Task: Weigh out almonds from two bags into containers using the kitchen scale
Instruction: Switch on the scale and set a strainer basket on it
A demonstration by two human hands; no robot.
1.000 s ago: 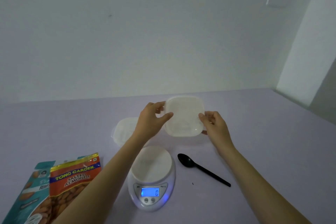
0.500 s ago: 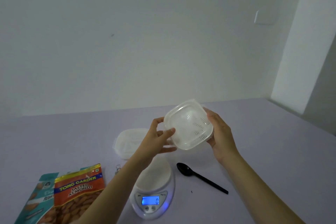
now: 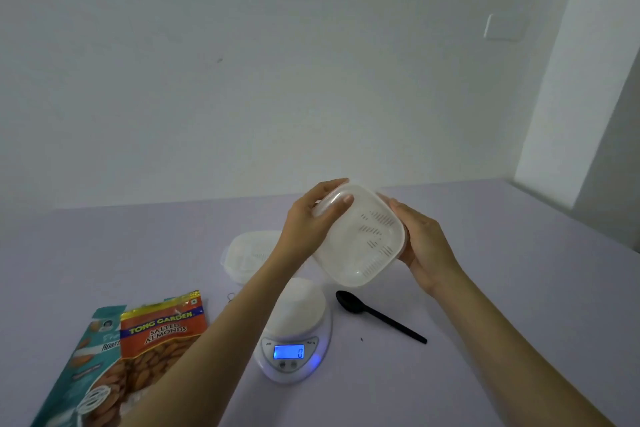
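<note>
I hold a white translucent square container in the air above the table, tilted toward me. My left hand grips its upper left edge, thumb over the lid rim. My right hand supports its right side. Below it stands the white kitchen scale, its blue display reading 0. A second white container rests on the table behind my left forearm. Two almond bags lie at the front left: an orange salted almonds bag overlapping a teal bag.
A black plastic spoon lies on the lilac table to the right of the scale. A small metal clip sits near the orange bag. White walls close off the back and right.
Both hands lifted the container off the table and tilted it toward me. My left thumb shifted onto the lid's edge. The view rose slightly.
</note>
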